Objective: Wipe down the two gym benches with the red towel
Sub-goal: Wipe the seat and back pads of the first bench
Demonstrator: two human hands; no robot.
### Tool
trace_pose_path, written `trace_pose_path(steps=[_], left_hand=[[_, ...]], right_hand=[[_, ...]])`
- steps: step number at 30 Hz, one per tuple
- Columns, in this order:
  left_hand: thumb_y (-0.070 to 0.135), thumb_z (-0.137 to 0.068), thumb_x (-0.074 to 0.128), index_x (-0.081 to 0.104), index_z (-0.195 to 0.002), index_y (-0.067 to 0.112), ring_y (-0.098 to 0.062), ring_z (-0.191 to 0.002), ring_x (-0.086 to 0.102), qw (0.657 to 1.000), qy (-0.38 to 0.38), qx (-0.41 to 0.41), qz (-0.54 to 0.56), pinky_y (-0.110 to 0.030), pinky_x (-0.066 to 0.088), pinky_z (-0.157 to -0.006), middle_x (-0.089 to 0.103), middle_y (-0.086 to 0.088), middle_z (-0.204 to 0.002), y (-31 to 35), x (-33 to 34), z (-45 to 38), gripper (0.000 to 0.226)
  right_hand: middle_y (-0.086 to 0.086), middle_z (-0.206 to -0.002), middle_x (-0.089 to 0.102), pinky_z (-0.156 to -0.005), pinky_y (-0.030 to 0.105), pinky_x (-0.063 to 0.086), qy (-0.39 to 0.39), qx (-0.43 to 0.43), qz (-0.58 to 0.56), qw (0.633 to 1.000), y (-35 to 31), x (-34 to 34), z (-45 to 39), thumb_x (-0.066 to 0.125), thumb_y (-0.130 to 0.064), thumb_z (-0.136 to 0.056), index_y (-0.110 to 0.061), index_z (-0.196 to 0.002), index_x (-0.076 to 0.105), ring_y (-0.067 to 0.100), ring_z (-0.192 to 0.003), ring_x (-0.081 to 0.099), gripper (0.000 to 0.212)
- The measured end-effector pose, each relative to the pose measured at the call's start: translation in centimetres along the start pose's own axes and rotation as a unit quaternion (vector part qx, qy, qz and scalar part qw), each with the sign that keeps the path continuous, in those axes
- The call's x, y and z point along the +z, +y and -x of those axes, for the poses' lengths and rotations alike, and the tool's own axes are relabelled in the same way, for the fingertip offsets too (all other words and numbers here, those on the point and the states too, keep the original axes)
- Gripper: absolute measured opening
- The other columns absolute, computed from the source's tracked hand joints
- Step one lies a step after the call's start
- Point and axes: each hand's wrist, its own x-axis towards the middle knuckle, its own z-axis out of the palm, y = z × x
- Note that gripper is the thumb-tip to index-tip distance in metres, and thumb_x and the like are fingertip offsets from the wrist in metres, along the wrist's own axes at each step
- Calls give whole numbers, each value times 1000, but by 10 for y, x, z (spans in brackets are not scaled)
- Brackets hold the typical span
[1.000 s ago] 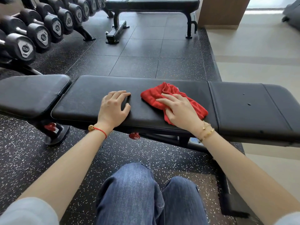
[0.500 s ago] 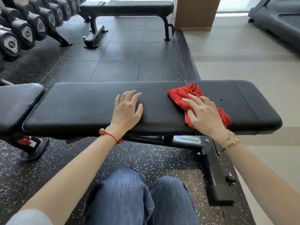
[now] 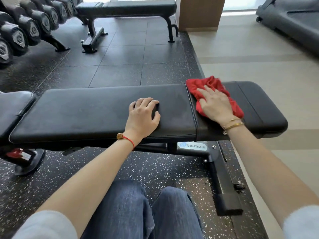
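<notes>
Head view: red towel [image 3: 214, 95] on black bench [image 3: 103, 111], speckled rubber floor [image 3: 164, 169]

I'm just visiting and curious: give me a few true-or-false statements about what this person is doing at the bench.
1. The right hand presses the red towel flat on the near bench. True.
2. The left hand holds a second towel. False: it rests bare on the padding.
3. The towel lies at the bench's right end. True.
4. The far bench has a towel on it. False: none shows there.
5. Dumbbells lie on the near bench. False: they sit racked at upper left.
</notes>
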Motion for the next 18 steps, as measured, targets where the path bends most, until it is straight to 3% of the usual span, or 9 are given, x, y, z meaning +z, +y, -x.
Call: trace_pose_path(steps=[3,6,10,14,18], left_hand=[[31,-91,51,56,-131,26,-17,-132,42,1000,-1,-3,-3,-40,27,-113,54,6,-138,-1,0,1,40],[31,-92,50,55,-134,26,-17,-134,41,1000,-10,2,0,-41,27,-115,52,5,-141,-3,-2,2,42],[29,-94,49,53,-136,23,-19,-136,40,1000,-10,6,10,-44,25,-118,51,2,-143,-5,-1,3,43],[28,-93,50,55,-133,22,-20,-134,41,1000,-7,3,11,-43,25,-117,52,2,-141,-1,-2,3,41],[28,-91,51,56,-130,23,-20,-131,43,1000,-1,5,6,-41,26,-114,53,4,-138,-2,-2,1,40]], right_hand=[[1,-156,37,-121,33,18,7,-75,-19,997,-18,7,32,44,-26,-97,-30,-143,47,22,-144,34,46],[-2,-154,41,-117,27,17,38,-83,-29,995,-5,4,62,47,-24,-96,-30,-141,49,20,-142,37,45],[1,-154,41,-120,34,22,59,-6,-28,998,31,-1,55,45,-24,-96,-27,-142,50,20,-142,36,46],[4,-159,30,-120,39,20,18,104,-13,994,30,-7,17,39,-30,-98,-29,-147,41,29,-143,32,49],[2,-160,30,-120,39,20,-2,30,-24,999,-17,0,17,42,-29,-98,-31,-147,41,28,-145,30,49]])
